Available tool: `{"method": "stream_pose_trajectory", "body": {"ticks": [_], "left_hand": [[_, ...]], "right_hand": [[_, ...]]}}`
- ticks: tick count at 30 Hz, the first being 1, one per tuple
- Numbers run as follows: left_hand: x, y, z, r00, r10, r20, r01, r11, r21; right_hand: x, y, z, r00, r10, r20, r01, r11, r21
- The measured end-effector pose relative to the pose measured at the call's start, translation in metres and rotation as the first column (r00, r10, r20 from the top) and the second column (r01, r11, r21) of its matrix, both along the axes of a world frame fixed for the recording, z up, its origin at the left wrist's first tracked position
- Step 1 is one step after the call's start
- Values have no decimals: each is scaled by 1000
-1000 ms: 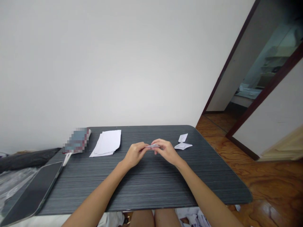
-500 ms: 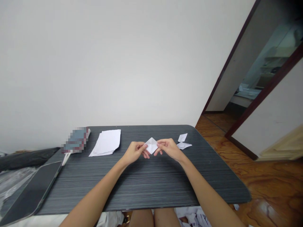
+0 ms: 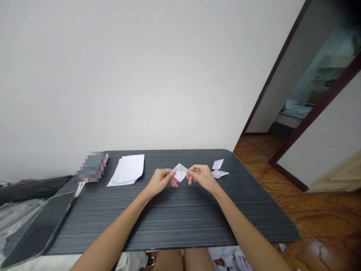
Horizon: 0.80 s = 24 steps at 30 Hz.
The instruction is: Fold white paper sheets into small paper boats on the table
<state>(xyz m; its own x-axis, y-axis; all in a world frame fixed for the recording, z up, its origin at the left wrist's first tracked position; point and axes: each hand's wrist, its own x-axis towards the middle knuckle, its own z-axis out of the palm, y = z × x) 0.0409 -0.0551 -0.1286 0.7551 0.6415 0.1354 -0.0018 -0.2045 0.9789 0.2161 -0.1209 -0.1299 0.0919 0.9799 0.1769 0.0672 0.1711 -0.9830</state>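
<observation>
A small diamond-shaped piece of folded white paper (image 3: 179,172) is held above the middle of the table. My left hand (image 3: 161,181) pinches its left corner between thumb and fingers. At the opposite corner, my right hand (image 3: 201,177) grips the paper's tip with thumb and forefinger. Creases show on the face turned toward me. Just right of my right hand lie two more folded paper pieces, one a diamond (image 3: 217,164) and the other a longer pointed shape (image 3: 219,174).
A stack of white paper sheets (image 3: 128,170) rests on the dark table (image 3: 180,222) to the left. Farther left are a pixelated packet (image 3: 91,167) and a dark flat tablet-like panel (image 3: 39,229) along the edge. A white wall (image 3: 169,75) stands behind the table.
The fingers of my right hand have drawn in a little at the paper's right corner, and the paper has tilted slightly. My left hand keeps its hold.
</observation>
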Motion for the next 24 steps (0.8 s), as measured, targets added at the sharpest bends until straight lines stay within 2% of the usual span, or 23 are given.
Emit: {"method": "stream_pose_trajectory", "body": {"ticks": [4, 8, 11, 18, 24], "left_hand": [[0, -2, 4, 999, -40, 8, 40, 997, -66], [0, -6, 11, 995, -101, 24, 102, 991, -91], [0, -10, 15, 994, -103, 39, 106, 991, -83], [-1, -14, 13, 993, -53, 110, 66, 990, -122], [-1, -13, 9, 986, -23, 163, 52, 983, -177]], "right_hand": [[-2, 0, 3, 999, 4, 31, -5, 1000, 25], [-7, -2, 4, 989, 145, -40, -144, 989, 12], [-9, -4, 3, 972, 215, -90, -217, 976, -18], [-9, -3, 1, 961, 163, -224, -172, 985, -20], [-11, -6, 5, 937, 191, -293, -201, 980, -4]]}}
